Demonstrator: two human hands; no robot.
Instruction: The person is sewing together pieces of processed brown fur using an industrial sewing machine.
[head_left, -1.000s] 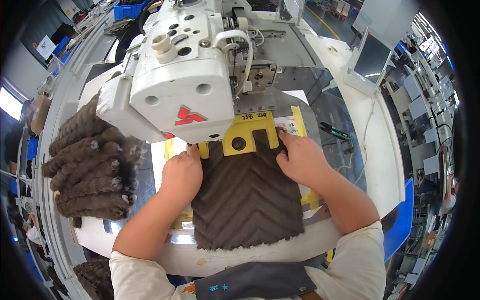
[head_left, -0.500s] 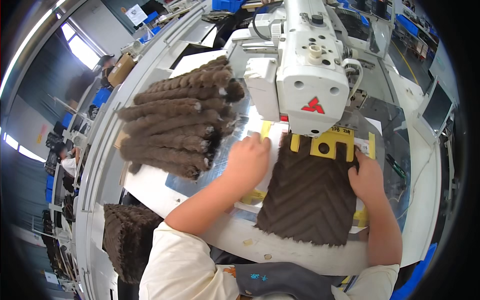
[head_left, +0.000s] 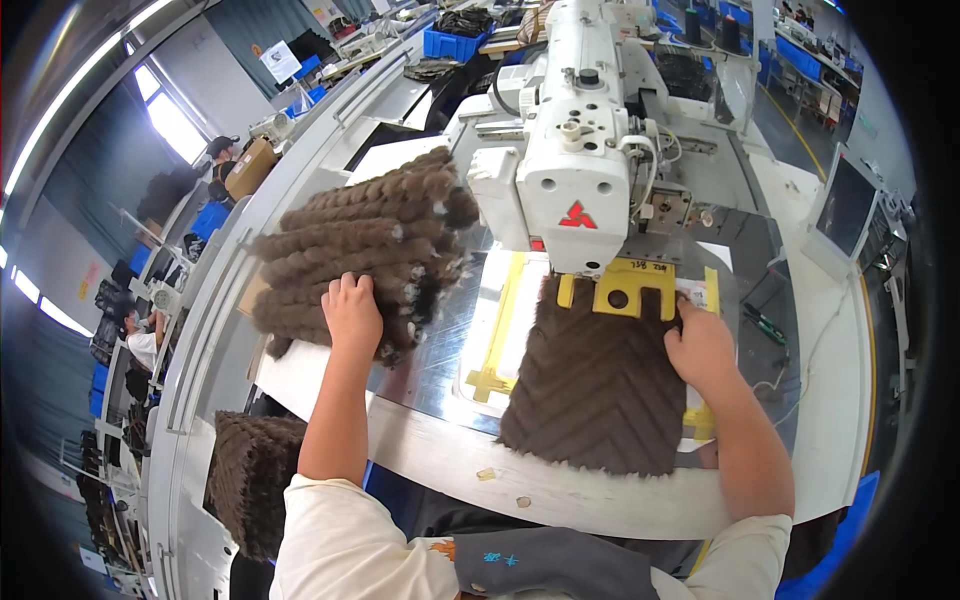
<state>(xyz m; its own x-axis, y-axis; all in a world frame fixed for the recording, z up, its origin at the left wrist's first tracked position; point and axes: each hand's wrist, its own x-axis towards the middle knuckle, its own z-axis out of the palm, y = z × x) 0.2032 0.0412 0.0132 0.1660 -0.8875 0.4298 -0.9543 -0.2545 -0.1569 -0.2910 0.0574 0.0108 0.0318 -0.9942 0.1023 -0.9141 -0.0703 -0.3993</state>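
Note:
My left hand (head_left: 353, 315) has its fingers curled into a fur piece of the brown pile (head_left: 340, 235); the fingertips are partly sunk in the fur. These pieces lie stacked in long, puffy ridges. On the right, a flat brown fur panel (head_left: 600, 390) with chevron ridges lies under the white sewing machine's head (head_left: 575, 190). A yellow notched plate (head_left: 635, 290) covers its far edge. My right hand (head_left: 703, 340) pinches the panel's far right edge beside the plate, thumb and forefinger close together.
More ridged brown fur (head_left: 255, 480) hangs at the lower left. A green-handled tool (head_left: 763, 322) lies right of the plate. The screen (head_left: 848, 210) stands at the far right. Yellow tape (head_left: 495, 350) borders a light patch on the machine bed. Other people sit at the left.
My left hand has left the area beside the plate and moved left onto the fur pile. The right hand remains at the panel's edge. The view has shifted slightly.

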